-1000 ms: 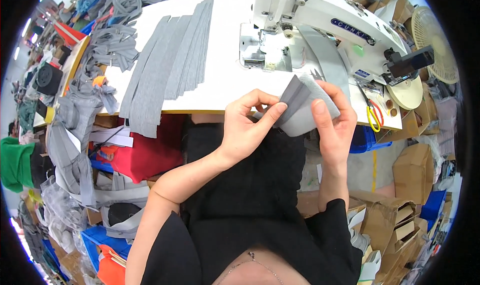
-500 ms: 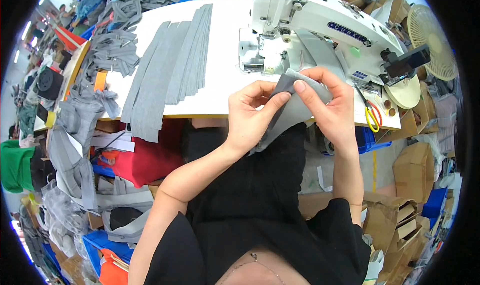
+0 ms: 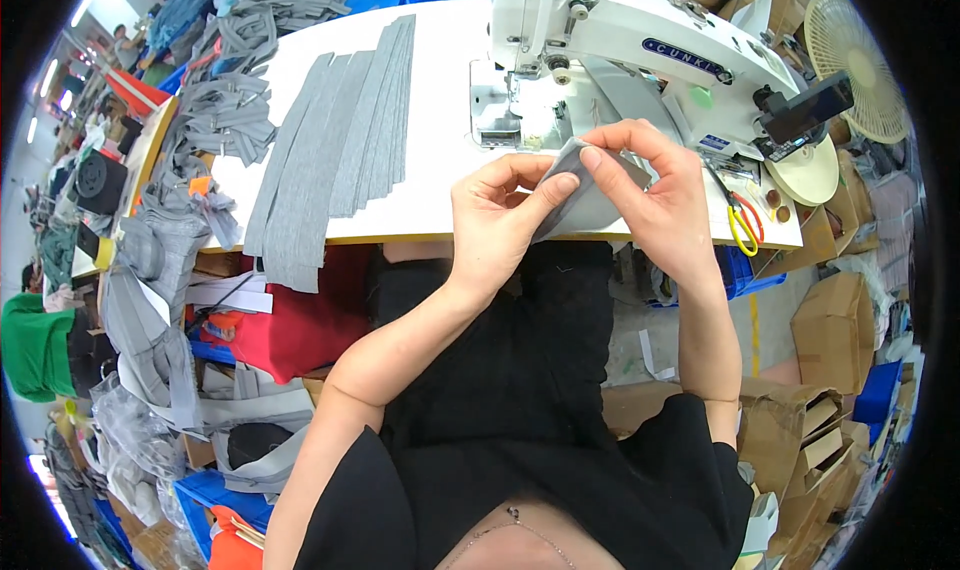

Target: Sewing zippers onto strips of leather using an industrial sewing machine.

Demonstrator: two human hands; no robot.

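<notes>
Between my two hands, over the front edge of the white table, is a grey fabric piece (image 3: pixel 580 210). My left hand (image 3: pixel 505 210) pinches its upper left edge between thumb and fingers. My right hand (image 3: pixel 655 195) pinches the same edge a little to the right, thumb on top. Both thumbs point toward each other, close together. Just beyond my hands stands a white sewing machine (image 3: pixel 620 30), its needle area and metal plate (image 3: pixel 497 110) bare of my fingers. Fanned strips of grey fabric (image 3: pixel 340 140) lie on the table to the left.
Yellow-and-red-handled scissors (image 3: pixel 742 225) lie at the table's right edge. A fan (image 3: pixel 858 65) stands at the far right. Heaped grey fabric (image 3: pixel 165 230) crowds the left side. Cardboard boxes (image 3: pixel 832 330) stand on the floor at right. Red cloth (image 3: pixel 310 330) hangs below the table.
The fabric's lower part, which hung toward my lap, has drawn up and shows less. The edge between my thumbs is folded closer together. Both hands keep their pinch.
</notes>
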